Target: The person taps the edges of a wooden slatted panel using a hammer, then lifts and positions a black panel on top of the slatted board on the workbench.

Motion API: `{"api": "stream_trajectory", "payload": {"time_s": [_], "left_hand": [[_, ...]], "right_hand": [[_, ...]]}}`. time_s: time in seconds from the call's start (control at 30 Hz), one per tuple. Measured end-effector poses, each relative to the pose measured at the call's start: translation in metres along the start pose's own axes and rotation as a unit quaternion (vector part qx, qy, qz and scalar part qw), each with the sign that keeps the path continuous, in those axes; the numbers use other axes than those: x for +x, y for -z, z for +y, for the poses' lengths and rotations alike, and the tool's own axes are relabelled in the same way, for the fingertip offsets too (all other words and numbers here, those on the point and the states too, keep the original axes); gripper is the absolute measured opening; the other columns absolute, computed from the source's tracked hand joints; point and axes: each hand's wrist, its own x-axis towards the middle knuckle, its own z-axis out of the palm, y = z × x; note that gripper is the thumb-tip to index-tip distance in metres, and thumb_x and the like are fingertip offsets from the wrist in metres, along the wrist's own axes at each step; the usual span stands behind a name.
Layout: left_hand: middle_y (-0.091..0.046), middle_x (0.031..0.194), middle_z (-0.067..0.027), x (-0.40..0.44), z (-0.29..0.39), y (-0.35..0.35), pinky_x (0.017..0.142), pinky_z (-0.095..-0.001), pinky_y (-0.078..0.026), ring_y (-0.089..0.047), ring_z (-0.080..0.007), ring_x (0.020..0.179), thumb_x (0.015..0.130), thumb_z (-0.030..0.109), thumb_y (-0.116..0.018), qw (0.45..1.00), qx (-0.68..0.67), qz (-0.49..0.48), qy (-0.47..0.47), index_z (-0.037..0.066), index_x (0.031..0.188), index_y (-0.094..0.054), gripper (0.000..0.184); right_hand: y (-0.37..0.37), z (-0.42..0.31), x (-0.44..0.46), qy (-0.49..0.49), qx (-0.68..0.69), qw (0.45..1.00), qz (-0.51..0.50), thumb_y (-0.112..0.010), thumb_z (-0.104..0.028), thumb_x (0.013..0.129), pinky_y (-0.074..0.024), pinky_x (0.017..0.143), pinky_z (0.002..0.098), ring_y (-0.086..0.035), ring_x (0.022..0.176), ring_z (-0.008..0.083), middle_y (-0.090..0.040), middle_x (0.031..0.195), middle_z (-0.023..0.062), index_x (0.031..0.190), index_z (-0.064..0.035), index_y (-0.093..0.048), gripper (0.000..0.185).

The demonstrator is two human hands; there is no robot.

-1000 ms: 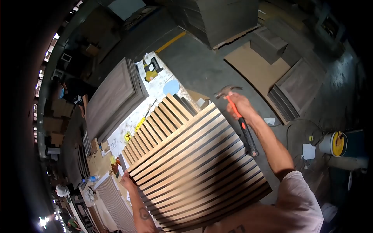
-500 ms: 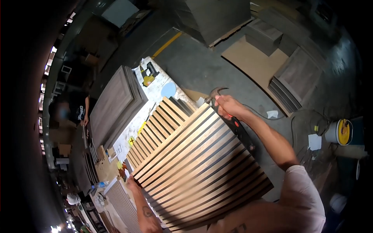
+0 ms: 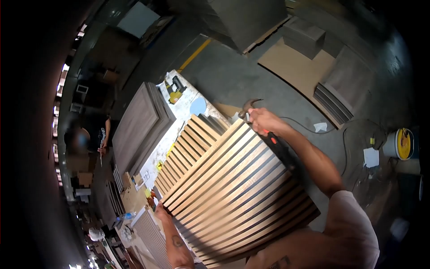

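A slatted wooden panel point(image 3: 237, 179), light strips with dark gaps, stands tilted close in front of me. My left hand point(image 3: 160, 211) grips its left corner; most of the fingers are hidden by the edge. My right hand point(image 3: 266, 121) is wrapped round a claw hammer point(image 3: 251, 106), its metal head by the panel's upper right corner and its black-and-red handle along the panel's right side. Behind lies a second slatted piece point(image 3: 190, 143) on the white-topped bench. A yellow-and-black power tool point(image 3: 174, 89) and a light blue disc point(image 3: 198, 106) lie farther along the bench.
Stacked grey boards point(image 3: 141, 121) lie on the bench's left. More boards point(image 3: 342, 85) rest on a brown sheet on the floor to the right. A white bucket point(image 3: 396, 144) with yellow inside stands far right. Another person point(image 3: 101, 136) is at the left.
The view has shifted slightly, so the bench and surroundings sit farther right. The hammer head has tilted a little against the panel's corner. Both hands keep their holds.
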Motion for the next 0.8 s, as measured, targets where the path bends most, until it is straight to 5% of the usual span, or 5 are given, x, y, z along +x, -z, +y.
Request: {"api": "stream_trajectory", "payload": {"time_s": [0.07, 0.17, 0.27, 0.53, 0.8], "left_hand": [[-0.065, 0.087, -0.0135, -0.033, 0.026, -0.010, 0.067, -0.0360, -0.057, -0.067, -0.0264, 0.075, 0.079, -0.002, -0.049, 0.999, 0.002, -0.026, 0.022, -0.012, 0.091, -0.062, 0.021], [-0.058, 0.063, -0.0011, -0.018, 0.020, 0.000, 0.041, -0.0298, -0.042, -0.054, -0.0164, 0.047, 0.086, 0.009, -0.057, 0.997, 0.059, -0.026, 0.031, 0.002, 0.086, -0.065, 0.011], [-0.049, 0.054, 0.0034, -0.033, 0.030, 0.007, 0.036, -0.0283, -0.030, -0.042, -0.0123, 0.039, 0.087, 0.015, -0.061, 0.989, 0.137, -0.017, 0.055, 0.008, 0.084, -0.066, 0.008], [-0.050, 0.060, 0.0022, -0.038, 0.015, 0.014, 0.044, -0.0280, -0.032, -0.043, -0.0116, 0.047, 0.086, 0.005, -0.058, 0.997, 0.064, 0.017, 0.047, -0.004, 0.086, -0.064, 0.011], [-0.052, 0.063, 0.0008, -0.001, -0.011, 0.030, 0.051, -0.0276, -0.038, -0.048, -0.0122, 0.053, 0.084, 0.005, -0.059, 0.996, 0.066, 0.032, 0.043, 0.002, 0.071, -0.059, 0.013]], "right_hand": [[0.004, 0.001, -0.001, -0.021, -0.004, 0.999, -0.036, -0.037, -0.034, 0.099, -0.0383, 0.042, 0.0265, -0.046, 0.048, 0.0115, -0.052, 0.064, 0.0071, 0.091, 0.0011, -0.049, 0.038], [0.013, 0.003, -0.003, -0.004, 0.042, 0.999, 0.019, -0.038, -0.034, 0.099, -0.0376, 0.041, 0.0265, -0.046, 0.049, 0.0116, -0.052, 0.066, 0.0062, 0.092, 0.0010, -0.050, 0.037], [0.023, 0.002, -0.011, -0.017, 0.056, 0.998, 0.006, -0.038, -0.033, 0.098, -0.0369, 0.041, 0.0257, -0.046, 0.048, 0.0111, -0.052, 0.067, 0.0045, 0.094, 0.0013, -0.050, 0.036], [0.022, 0.007, -0.029, -0.032, 0.089, 0.995, -0.033, -0.042, -0.035, 0.098, -0.0314, 0.036, 0.0247, -0.040, 0.041, 0.0093, -0.047, 0.063, 0.0021, 0.093, -0.0012, -0.051, 0.035], [0.016, 0.016, -0.032, -0.026, 0.113, 0.993, -0.025, -0.043, -0.027, 0.097, -0.0295, 0.036, 0.0239, -0.038, 0.042, 0.0084, -0.046, 0.062, 0.0007, 0.089, -0.0037, -0.050, 0.026]]}}
